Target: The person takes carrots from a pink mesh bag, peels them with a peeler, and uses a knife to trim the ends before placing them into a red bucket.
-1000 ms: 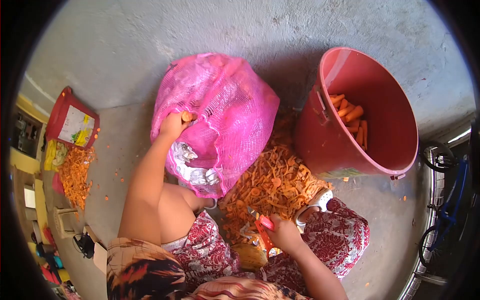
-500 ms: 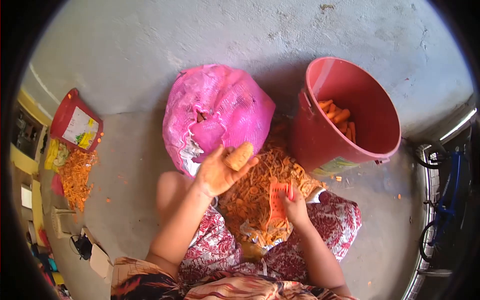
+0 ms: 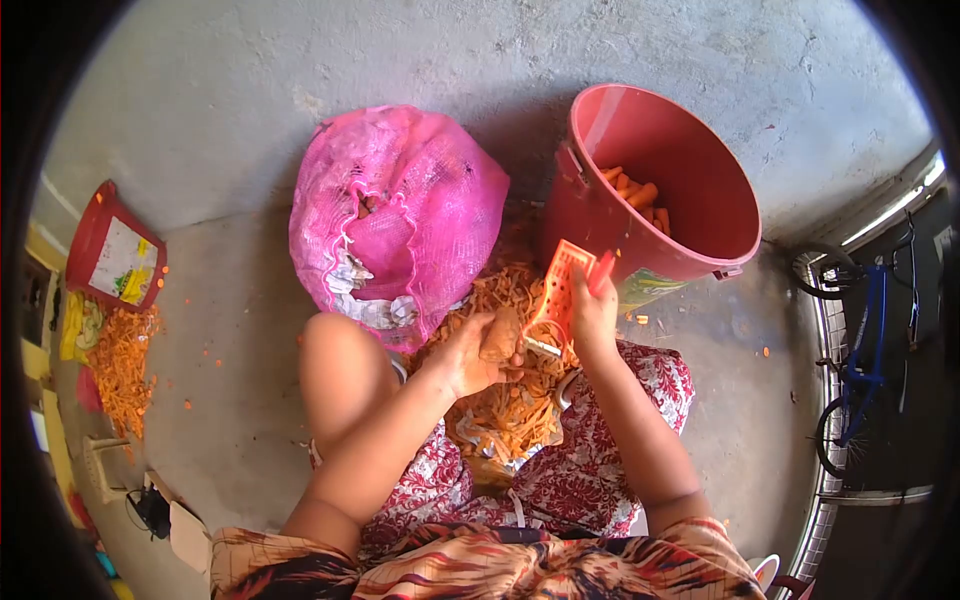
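My left hand (image 3: 468, 362) is closed around a thick, stubby carrot (image 3: 502, 335), one end pointing up and away. In my right hand (image 3: 597, 318) is an orange plastic vegetable peeler (image 3: 564, 285) with a holed flat body and a pale blade at its lower end. That blade lies just right of the carrot. Under both hands, a heap of orange peelings (image 3: 500, 415) spreads between my legs. A pink mesh sack (image 3: 450, 200) slumps beyond my left hand, partly open, and a large red bucket (image 3: 570, 215) with several peeled carrots (image 3: 638, 192) stands beyond my right.
A tipped red bucket (image 3: 92, 235) lies at the far left beside a spill of orange pieces (image 3: 122, 365). A grey wall (image 3: 440, 50) rises behind the sack. At the right, a blue bicycle (image 3: 862, 350) stands by a dark door.
My left hand has lowered and turned the carrot towards the peeler. My right hand has raised the peeler and brought its blade beside the carrot. The whole view has shifted slightly.
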